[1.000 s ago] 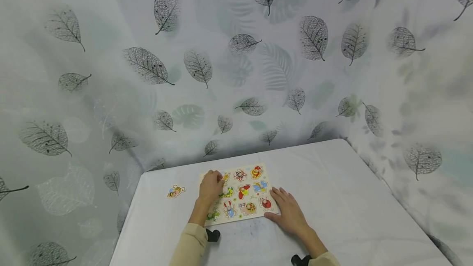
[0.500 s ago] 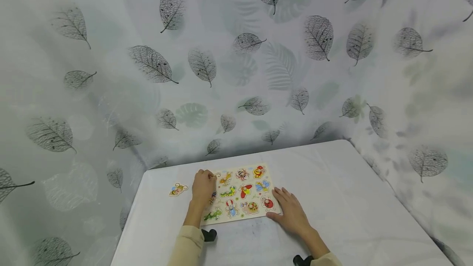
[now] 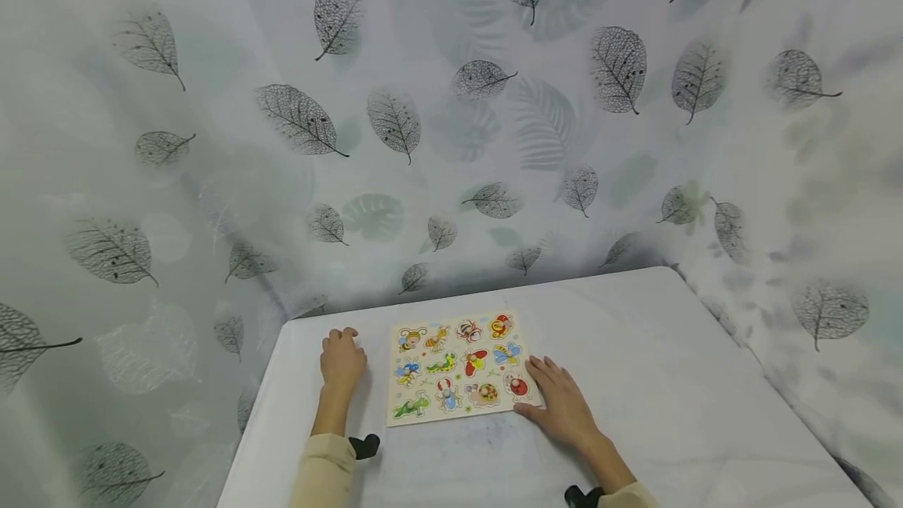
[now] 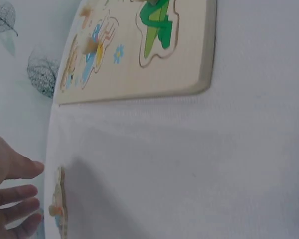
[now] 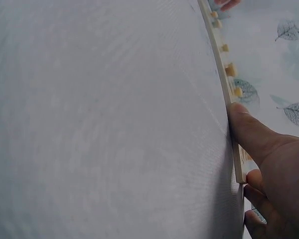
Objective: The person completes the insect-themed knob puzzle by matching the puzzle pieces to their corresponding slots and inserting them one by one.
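On the table lies a wooden knob puzzle board (image 3: 462,412) with several colourful insect pieces. My left hand (image 3: 342,361) is left of the board, above a loose puzzle piece. The head view hides this piece behind the hand. In the left wrist view, the loose puzzle piece (image 4: 60,204) shows edge-on with its small knob, and my spread fingers (image 4: 22,209) are just beside it, apparently apart from it. My right hand (image 3: 563,408) rests at the board's near right corner. Its thumb (image 5: 241,117) touches the near edge; the other fingers lie along the right side.
A white cloth covers the table (image 3: 635,351). Leaf-printed curtains (image 3: 451,139) stand behind the table and on both sides. A dark wrist mount (image 3: 364,446) sits by the left sleeve, and another dark mount (image 3: 584,497) by the right.
My left hand has moved off the board's left part and over to the loose piece on the left, uncovering the board's left column. The right hand has stayed at its corner.
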A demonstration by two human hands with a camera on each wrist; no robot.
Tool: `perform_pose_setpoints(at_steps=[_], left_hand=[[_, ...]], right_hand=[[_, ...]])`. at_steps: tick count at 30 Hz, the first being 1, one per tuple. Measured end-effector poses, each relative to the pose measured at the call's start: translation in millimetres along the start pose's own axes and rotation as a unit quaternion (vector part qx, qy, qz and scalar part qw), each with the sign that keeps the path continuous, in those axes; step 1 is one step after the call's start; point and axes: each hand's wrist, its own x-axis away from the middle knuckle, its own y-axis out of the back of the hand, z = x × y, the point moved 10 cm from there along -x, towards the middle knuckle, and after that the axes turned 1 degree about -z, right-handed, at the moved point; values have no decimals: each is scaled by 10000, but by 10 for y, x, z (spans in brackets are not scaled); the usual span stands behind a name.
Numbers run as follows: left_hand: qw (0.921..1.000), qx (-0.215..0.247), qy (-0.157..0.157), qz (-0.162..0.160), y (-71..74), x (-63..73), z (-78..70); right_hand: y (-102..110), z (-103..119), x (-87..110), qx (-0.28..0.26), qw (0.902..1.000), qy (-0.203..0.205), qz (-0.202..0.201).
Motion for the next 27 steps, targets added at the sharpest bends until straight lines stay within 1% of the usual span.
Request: perform_pose_setpoints(at_steps=[2, 5, 8, 11, 14, 19, 22, 25, 27], left_hand=[[10000, -22, -17, 44, -10, 6, 86], [9998, 186, -34, 79, -16, 10, 189], [9991, 414, -33, 13, -4, 14, 266], [9987, 499, -35, -73, 13, 23, 322], [9984, 547, -51, -112, 26, 38, 341], [9973, 702, -159, -127, 45, 46, 320], [9969, 766, -119, -99, 35, 45, 349], [9968, 802, 15, -38, 11, 44, 408], [9966, 817, 43, -28, -2, 38, 441]], right_hand=[[1, 1, -1, 12, 10000, 18, 0], [10, 3, 2, 20, 10000, 24, -28], [13, 4, 4, 11, 10000, 10, -39], [25, 21, 7, 8, 9999, 56, -103], [30, 23, 11, 5, 9999, 66, -131], [34, 21, 16, 39, 9997, 102, -196], [15, 9, 6, 61, 9999, 56, -128], [-5, 3, -1, 79, 10000, 5, -19], [-3, 8, -3, 73, 10000, 4, 3]])
